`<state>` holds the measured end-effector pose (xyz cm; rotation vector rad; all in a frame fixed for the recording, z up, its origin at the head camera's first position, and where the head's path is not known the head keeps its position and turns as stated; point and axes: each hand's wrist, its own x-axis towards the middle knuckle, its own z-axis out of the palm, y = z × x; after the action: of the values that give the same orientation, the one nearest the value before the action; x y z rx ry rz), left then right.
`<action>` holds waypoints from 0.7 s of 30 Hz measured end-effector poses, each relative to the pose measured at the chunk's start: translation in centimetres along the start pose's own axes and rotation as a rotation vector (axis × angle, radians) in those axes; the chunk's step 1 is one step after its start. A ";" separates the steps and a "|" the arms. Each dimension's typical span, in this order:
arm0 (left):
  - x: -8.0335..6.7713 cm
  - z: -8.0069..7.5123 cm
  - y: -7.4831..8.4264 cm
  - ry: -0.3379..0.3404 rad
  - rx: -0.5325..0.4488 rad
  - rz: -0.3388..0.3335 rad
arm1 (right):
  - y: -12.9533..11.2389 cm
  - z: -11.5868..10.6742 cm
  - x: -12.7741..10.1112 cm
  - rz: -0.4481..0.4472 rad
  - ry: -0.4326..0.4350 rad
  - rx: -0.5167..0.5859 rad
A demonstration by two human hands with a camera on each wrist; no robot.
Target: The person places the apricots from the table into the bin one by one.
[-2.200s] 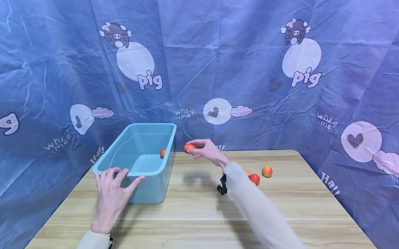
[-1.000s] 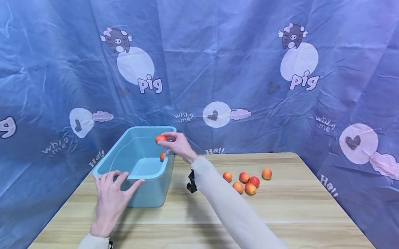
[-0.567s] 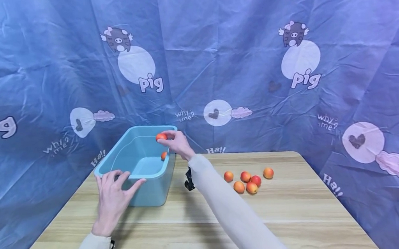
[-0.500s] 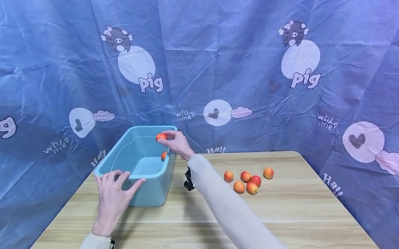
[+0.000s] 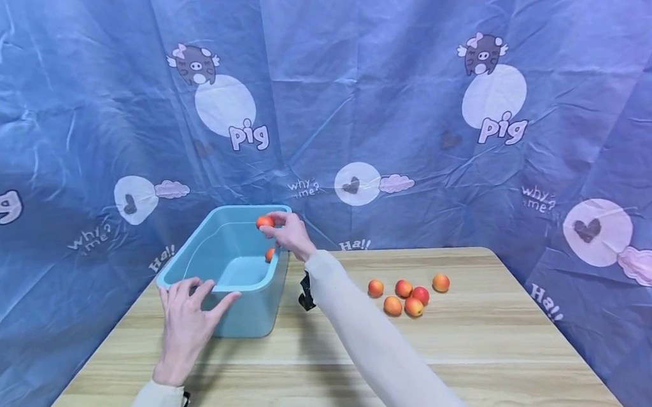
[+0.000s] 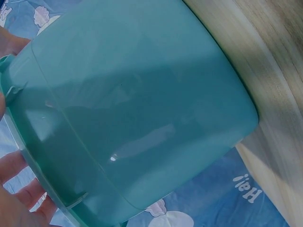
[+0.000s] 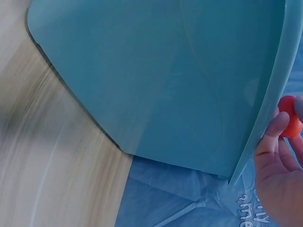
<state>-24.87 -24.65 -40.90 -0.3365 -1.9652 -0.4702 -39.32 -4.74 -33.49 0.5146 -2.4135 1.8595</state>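
While left hand (image 5: 188,316) rests spread on teal bin (image 5: 241,296), right hand (image 5: 291,235) pinches round orange-red fruit (image 5: 265,221).

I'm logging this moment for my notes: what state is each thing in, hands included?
Right hand: pinches a peach over the bin.
Held peach: in the fingertips, above the bin's inside.
Left hand: fingers rest on the bin's near rim.
Teal bin: upright, open, one peach inside.
Five peaches: clustered on the table.

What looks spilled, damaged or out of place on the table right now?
Nothing stands out. The teal plastic bin sits upright with one orange-red fruit inside, five loose fruits lie clustered on the wooden table, and the right hand pinches another fruit above the bin.
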 end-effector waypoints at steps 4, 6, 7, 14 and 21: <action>0.1 0.1 0.0 0.004 -0.011 0.007 | 0.2 0.0 0.1 0.017 0.014 0.020; 0.1 0.1 0.0 0.002 -0.013 0.012 | 0.3 0.0 0.1 0.024 0.018 0.034; 0.1 0.1 -0.1 0.000 -0.015 0.013 | 0.3 0.0 0.1 0.026 0.022 0.039; 0.2 0.0 -0.2 -0.020 -0.009 0.007 | 0.4 -0.3 0.0 0.012 -0.014 0.080; 0.4 -0.1 -0.2 -0.019 0.004 0.008 | 1.0 -0.9 0.1 -0.014 -0.009 0.116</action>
<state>-25.09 -24.88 -40.58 -0.3474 -1.9828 -0.4595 -39.85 -3.64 -34.16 0.5467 -2.3112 2.0041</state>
